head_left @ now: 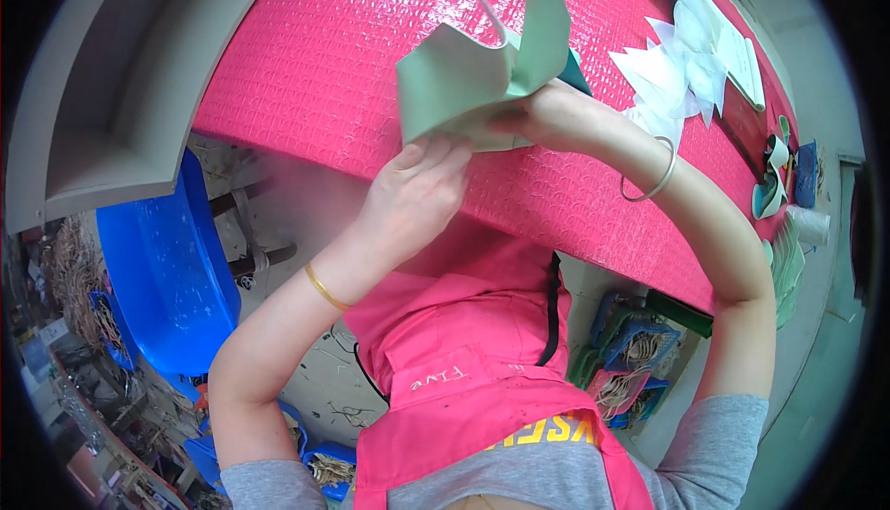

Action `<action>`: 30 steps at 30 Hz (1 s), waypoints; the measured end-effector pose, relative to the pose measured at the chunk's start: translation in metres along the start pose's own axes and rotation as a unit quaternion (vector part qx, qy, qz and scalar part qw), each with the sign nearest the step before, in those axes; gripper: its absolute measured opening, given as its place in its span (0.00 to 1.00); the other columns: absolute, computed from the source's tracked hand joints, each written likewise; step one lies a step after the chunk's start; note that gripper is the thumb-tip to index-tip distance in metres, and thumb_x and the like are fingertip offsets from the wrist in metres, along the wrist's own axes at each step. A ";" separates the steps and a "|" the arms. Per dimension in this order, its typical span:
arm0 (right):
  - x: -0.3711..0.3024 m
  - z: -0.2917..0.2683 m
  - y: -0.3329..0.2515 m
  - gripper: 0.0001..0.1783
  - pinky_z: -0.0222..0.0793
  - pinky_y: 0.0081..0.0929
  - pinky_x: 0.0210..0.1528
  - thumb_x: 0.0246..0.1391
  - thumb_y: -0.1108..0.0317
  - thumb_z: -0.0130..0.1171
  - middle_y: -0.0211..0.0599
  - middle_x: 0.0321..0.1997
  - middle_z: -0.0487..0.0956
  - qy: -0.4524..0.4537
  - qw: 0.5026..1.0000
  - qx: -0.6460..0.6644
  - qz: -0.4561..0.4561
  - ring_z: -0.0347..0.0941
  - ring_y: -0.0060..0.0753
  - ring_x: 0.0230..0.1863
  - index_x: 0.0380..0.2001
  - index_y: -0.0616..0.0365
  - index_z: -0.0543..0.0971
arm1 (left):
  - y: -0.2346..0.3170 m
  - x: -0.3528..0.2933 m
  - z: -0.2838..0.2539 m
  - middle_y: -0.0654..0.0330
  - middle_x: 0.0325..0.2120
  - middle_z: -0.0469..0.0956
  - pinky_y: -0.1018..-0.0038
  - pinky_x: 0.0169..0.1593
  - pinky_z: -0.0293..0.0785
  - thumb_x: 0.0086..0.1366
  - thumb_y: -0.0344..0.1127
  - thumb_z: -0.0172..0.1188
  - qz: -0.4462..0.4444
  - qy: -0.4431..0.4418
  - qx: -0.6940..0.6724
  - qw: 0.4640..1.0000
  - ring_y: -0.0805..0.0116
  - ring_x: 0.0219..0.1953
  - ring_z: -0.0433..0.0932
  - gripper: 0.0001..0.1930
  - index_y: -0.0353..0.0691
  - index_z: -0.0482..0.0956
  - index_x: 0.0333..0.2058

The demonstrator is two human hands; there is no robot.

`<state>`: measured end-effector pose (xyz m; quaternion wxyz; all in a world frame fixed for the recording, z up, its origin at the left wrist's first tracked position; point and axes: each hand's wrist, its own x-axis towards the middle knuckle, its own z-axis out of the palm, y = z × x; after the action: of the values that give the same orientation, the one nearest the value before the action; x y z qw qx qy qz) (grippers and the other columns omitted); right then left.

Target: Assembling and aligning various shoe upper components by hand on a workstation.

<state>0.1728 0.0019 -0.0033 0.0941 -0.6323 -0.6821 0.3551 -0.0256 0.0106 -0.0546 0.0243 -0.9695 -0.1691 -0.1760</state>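
Note:
A pale green piece of smooth, sheet-like material (pixel 454 74), perhaps leather, stands folded into curved flaps above the pink table. At its lower left edge, my left hand (pixel 417 185) pinches the rim between thumb and fingers. My right hand (pixel 561 116) grips it from the right side, its fingertips partly hidden behind and inside the folds. A bit of dark teal (pixel 575 74) shows just beyond my right hand; its kind cannot be made out.
The table has a shiny pink textured cover (pixel 315 56). White pointed sheets (pixel 681 65) lie at right, near more green pieces (pixel 788 264). A grey open box-like unit (pixel 130 83) borders the left. Below stand a blue plastic chair (pixel 167 260) and baskets (pixel 640 348).

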 end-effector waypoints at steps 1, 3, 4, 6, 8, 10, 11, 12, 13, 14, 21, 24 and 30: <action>0.000 0.000 0.000 0.17 0.65 0.29 0.45 0.46 0.70 0.56 0.47 0.40 0.75 0.004 0.999 0.001 -0.034 0.71 0.41 0.42 0.43 0.59 0.73 | 0.003 0.003 -0.003 0.63 0.33 0.69 0.76 0.49 0.58 0.49 0.34 0.55 0.001 -0.029 0.014 0.999 0.73 0.40 0.68 0.18 0.35 0.73 0.40; 0.004 -0.001 0.003 0.18 0.65 0.30 0.45 0.46 0.70 0.57 0.47 0.40 0.75 -0.016 1.000 -0.012 -0.018 0.71 0.41 0.42 0.43 0.59 0.73 | 0.003 0.003 -0.003 0.63 0.34 0.69 0.76 0.49 0.58 0.50 0.35 0.56 0.002 -0.059 0.027 0.998 0.73 0.40 0.68 0.18 0.35 0.73 0.41; 0.007 0.000 0.006 0.18 0.65 0.30 0.45 0.45 0.71 0.57 0.47 0.40 0.75 -0.034 0.999 -0.025 -0.002 0.71 0.41 0.42 0.43 0.60 0.73 | 0.001 0.000 0.001 0.63 0.34 0.69 0.76 0.48 0.58 0.50 0.35 0.56 0.005 -0.026 0.024 0.999 0.73 0.40 0.68 0.18 0.35 0.73 0.41; 0.009 0.005 0.009 0.16 0.67 0.30 0.43 0.43 0.69 0.57 0.48 0.38 0.75 -0.009 0.999 -0.045 0.007 0.72 0.42 0.41 0.39 0.61 0.75 | 0.000 -0.003 0.004 0.63 0.34 0.69 0.76 0.47 0.59 0.50 0.36 0.56 0.007 0.004 0.020 1.000 0.73 0.40 0.68 0.18 0.36 0.73 0.40; 0.010 0.009 0.010 0.15 0.68 0.31 0.42 0.41 0.67 0.57 0.49 0.35 0.76 0.013 0.998 -0.065 0.015 0.72 0.43 0.39 0.35 0.62 0.77 | -0.001 -0.003 0.003 0.63 0.34 0.69 0.74 0.46 0.59 0.49 0.37 0.57 -0.023 0.009 -0.032 0.999 0.73 0.39 0.68 0.19 0.37 0.73 0.41; 0.012 0.006 0.009 0.14 0.67 0.31 0.42 0.44 0.71 0.58 0.47 0.37 0.75 0.002 0.992 -0.125 -0.020 0.72 0.43 0.39 0.37 0.61 0.75 | 0.005 0.004 0.000 0.63 0.34 0.69 0.74 0.46 0.59 0.49 0.37 0.57 -0.042 -0.011 -0.039 0.998 0.72 0.39 0.68 0.19 0.38 0.73 0.41; 0.011 0.004 0.011 0.14 0.67 0.31 0.42 0.44 0.71 0.58 0.47 0.37 0.75 0.000 0.992 -0.125 -0.021 0.72 0.43 0.39 0.37 0.61 0.75 | 0.008 0.006 0.000 0.63 0.35 0.69 0.73 0.46 0.60 0.49 0.37 0.58 -0.060 -0.028 -0.046 0.997 0.71 0.39 0.67 0.19 0.40 0.73 0.42; 0.008 0.001 0.014 0.14 0.67 0.31 0.42 0.43 0.70 0.59 0.47 0.36 0.76 0.002 0.988 -0.147 -0.054 0.72 0.43 0.38 0.37 0.61 0.75 | 0.011 0.008 0.004 0.63 0.35 0.69 0.73 0.46 0.60 0.49 0.37 0.58 -0.060 -0.028 -0.047 0.997 0.71 0.39 0.67 0.19 0.40 0.73 0.42; 0.007 -0.002 0.015 0.14 0.68 0.32 0.41 0.43 0.70 0.59 0.47 0.35 0.76 0.004 0.982 -0.169 -0.088 0.72 0.43 0.37 0.36 0.60 0.76 | 0.013 0.008 0.009 0.63 0.35 0.69 0.72 0.46 0.61 0.49 0.37 0.58 -0.044 -0.003 -0.040 0.998 0.69 0.39 0.67 0.19 0.41 0.73 0.42; 0.010 -0.003 0.014 0.14 0.68 0.32 0.41 0.41 0.70 0.60 0.45 0.33 0.76 -0.024 0.979 -0.192 -0.066 0.73 0.42 0.36 0.35 0.61 0.76 | 0.014 0.008 0.012 0.63 0.35 0.69 0.71 0.46 0.61 0.49 0.36 0.58 -0.029 0.022 -0.034 0.999 0.68 0.39 0.67 0.19 0.42 0.73 0.43; 0.004 -0.006 0.014 0.15 0.70 0.30 0.39 0.40 0.64 0.59 0.44 0.32 0.77 0.011 0.961 -0.236 -0.147 0.74 0.41 0.35 0.33 0.58 0.76 | 0.021 0.013 0.011 0.62 0.38 0.69 0.70 0.45 0.64 0.49 0.35 0.58 -0.089 -0.012 -0.100 0.991 0.65 0.40 0.67 0.19 0.41 0.73 0.43; 0.012 -0.005 0.030 0.16 0.70 0.32 0.35 0.37 0.66 0.60 0.45 0.27 0.76 -0.006 0.964 -0.206 -0.167 0.74 0.43 0.31 0.33 0.59 0.75 | 0.024 0.014 0.018 0.60 0.39 0.68 0.68 0.46 0.65 0.48 0.35 0.58 -0.064 0.037 -0.130 0.989 0.64 0.40 0.67 0.20 0.39 0.72 0.43; 0.010 -0.031 0.021 0.18 0.69 0.28 0.38 0.39 0.68 0.59 0.43 0.30 0.77 -0.093 0.955 -0.252 -0.123 0.73 0.39 0.33 0.38 0.59 0.74 | 0.037 0.022 0.024 0.58 0.39 0.68 0.71 0.46 0.66 0.49 0.35 0.58 -0.084 0.030 -0.092 0.992 0.62 0.41 0.67 0.21 0.35 0.71 0.43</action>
<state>0.2058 0.0218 0.0032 -0.0885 -0.5107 -0.8278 0.2147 0.0145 -0.0141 -0.0690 -0.0751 -0.9440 -0.2325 -0.2216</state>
